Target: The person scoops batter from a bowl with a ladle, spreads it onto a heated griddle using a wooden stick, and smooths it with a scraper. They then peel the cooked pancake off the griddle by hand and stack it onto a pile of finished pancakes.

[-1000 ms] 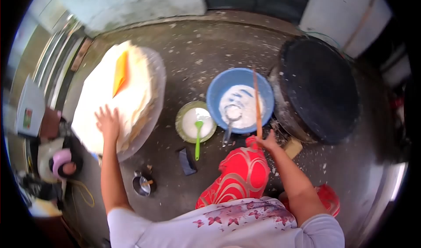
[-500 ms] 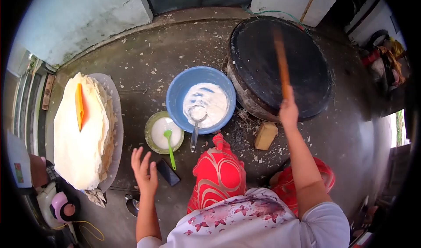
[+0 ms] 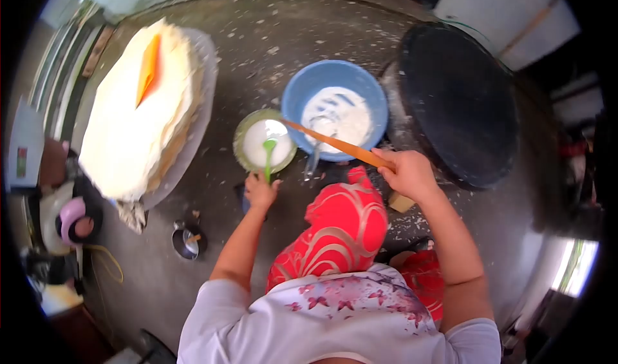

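Observation:
My right hand [image 3: 412, 174] is closed round one end of a long wooden spatula [image 3: 341, 146]. The spatula's tip reaches over the blue basin [image 3: 290, 96] to the rim of the green bowl [image 3: 243, 153]. White batter [image 3: 351, 116] and a ladle [image 3: 312, 161] are in the basin. The green bowl holds white liquid [image 3: 257, 135] and a green brush [image 3: 268, 154]. My left hand [image 3: 261, 191] is at the brush's handle, with fingers bent; whether it grips the handle is too blurred to tell. The round black griddle [image 3: 457, 106] stands at the right.
A tall stack of thin pale sheets [image 3: 129, 132] lies on a tray [image 3: 205, 100] at the left, with an orange folded piece [image 3: 148, 67] on top. A metal cup [image 3: 185, 243] stands on the floor. A yellowish block [image 3: 400, 202] sits below the griddle.
The spatula has moved from over the griddle to over the basin and green bowl. My left hand has moved from beside the phone to the brush handle. The view has shifted.

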`<state>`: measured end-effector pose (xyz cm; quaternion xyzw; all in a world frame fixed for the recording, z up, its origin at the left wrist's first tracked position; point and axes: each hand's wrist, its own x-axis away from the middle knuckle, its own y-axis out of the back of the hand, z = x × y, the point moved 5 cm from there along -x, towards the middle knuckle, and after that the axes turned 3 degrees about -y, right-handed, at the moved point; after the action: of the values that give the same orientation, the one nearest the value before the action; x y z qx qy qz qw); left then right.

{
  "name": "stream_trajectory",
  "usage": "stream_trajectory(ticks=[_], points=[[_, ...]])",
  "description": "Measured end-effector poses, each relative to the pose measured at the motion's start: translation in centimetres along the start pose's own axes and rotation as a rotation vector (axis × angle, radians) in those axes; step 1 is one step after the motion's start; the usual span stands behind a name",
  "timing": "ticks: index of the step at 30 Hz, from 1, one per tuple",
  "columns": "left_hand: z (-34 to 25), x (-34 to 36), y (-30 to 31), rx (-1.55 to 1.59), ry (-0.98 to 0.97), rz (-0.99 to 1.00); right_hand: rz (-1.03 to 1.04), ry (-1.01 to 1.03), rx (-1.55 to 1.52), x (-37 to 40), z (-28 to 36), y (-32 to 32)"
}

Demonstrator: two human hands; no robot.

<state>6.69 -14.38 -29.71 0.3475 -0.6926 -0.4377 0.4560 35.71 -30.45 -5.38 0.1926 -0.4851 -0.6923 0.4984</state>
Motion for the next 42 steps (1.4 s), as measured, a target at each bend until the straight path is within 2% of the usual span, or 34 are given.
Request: stream_trajectory(ticks=[1, 3, 4, 6, 7, 8, 9, 11, 13, 14, 15, 17, 19, 20, 22, 23, 24, 25, 27, 29, 31, 33, 35, 37, 38, 39, 42], points=[[-0.4, 0.0, 0.0, 0.021, 0.107, 0.147, 0.021, 0.031, -0.005, -1.0, 1.4, -0.2], [1.1, -1.4, -2.6, 0.052, 0.117, 0.112, 0.105, 0.135, 0.275, -2.9, 4.5, -1.2], [1.3, -2.0, -3.0, 0.124, 0.163, 0.164, 0.190, 0.122, 0.374, -4.2, 5.9, -2.0], [1.8, -2.0, -3.1, 0.198, 0.217, 0.213, 0.246, 0.127, 0.421, -7.2, 6.0, -5.6], [1.5, -1.7, -1.7, 0.393, 0.239, 0.131, 0.290, 0.114, 0.469, -8.5, 5.6, -7.4], [1.4, -1.3, -0.2, 0.583, 0.259, 0.045, 0.295, 0.128, 0.469, -9.4, 5.5, -8.6], [1.2, -0.2, 0.9, 0.582, 0.272, 0.039, 0.296, 0.067, 0.365, -10.2, 5.3, -9.5], [0.7, 3.1, 2.1, 0.729, 0.174, -0.066, 0.309, 0.019, 0.259, -11.4, 5.1, -11.2], [-0.1, 5.6, 1.0, 0.858, 0.053, -0.109, 0.423, -0.185, -0.015, -11.8, 3.4, -12.7], [-0.7, 6.1, 1.2, 0.857, 0.024, -0.124, 0.447, -0.191, -0.074, -12.0, 2.4, -13.4], [-0.2, 5.4, 0.5, 0.855, 0.036, -0.121, 0.459, -0.189, -0.074, -11.7, 2.0, -13.6], [1.6, 2.0, -3.4, 0.906, 0.239, -0.056, 0.412, -0.178, 0.015, -11.3, 1.6, -13.1], [4.2, -1.7, -6.2, 0.871, 0.353, -0.105, 0.405, -0.178, 0.027, -10.3, 2.3, -11.4], [4.7, -2.5, -6.0, 0.874, 0.349, -0.101, 0.352, -0.123, 0.044, -10.0, 2.4, -10.5], [5.1, -3.3, -5.5, 0.778, 0.378, -0.015, 0.296, -0.069, 0.065, -8.7, 2.4, -8.3], [4.8, -3.3, -5.1, 0.781, 0.370, -0.016, 0.205, -0.010, 0.111, -7.8, 2.7, -6.8], [4.3, -2.5, -4.4, 0.885, 0.445, 0.058, 0.116, 0.044, 0.157, -7.0, 2.7, -5.8], [3.6, -1.7, -3.7, 0.987, 0.521, 0.137, 0.111, 0.036, 0.156, -6.5, 2.0, -5.6], [1.5, -0.7, -2.1, 1.167, 0.528, 0.175, 0.128, 0.053, 0.205, -5.1, 0.5, -5.4], [-2.0, 0.0, -0.6, 1.357, 0.459, 0.287, 0.116, 0.018, 0.144, -3.5, -1.4, -5.4], [-6.5, 0.4, 0.3, 1.502, 0.380, 0.504, 0.104, -0.018, 0.083, -1.3, -3.1, -4.9], [-10.5, 0.7, 0.4, 1.571, 0.345, 0.751, 0.091, -0.176, 0.107, 1.8, -5.3, -3.7], [-12.7, -0.2, 0.3, 1.578, 0.344, 0.845, 0.045, -0.236, 0.055, 5.7, -7.0, -3.0], [-14.3, -2.0, -1.2, 1.899, 0.681, 0.939, 0.005, -0.294, 0.003, 9.6, -8.7, -3.2], [-14.8, -3.0, -2.1, 1.889, 0.682, 0.947, 0.021, -0.388, -0.103, 11.4, -10.1, -3.8], [-14.9, -4.4, -3.3, 1.609, 0.500, 0.960, 0.034, -0.482, -0.210, 12.8, -11.1, -4.5], [-14.9, -8.3, -7.0, 0.752, -0.012, 0.908, -0.047, -0.554, -0.198, 15.4, -12.4, -5.5]])
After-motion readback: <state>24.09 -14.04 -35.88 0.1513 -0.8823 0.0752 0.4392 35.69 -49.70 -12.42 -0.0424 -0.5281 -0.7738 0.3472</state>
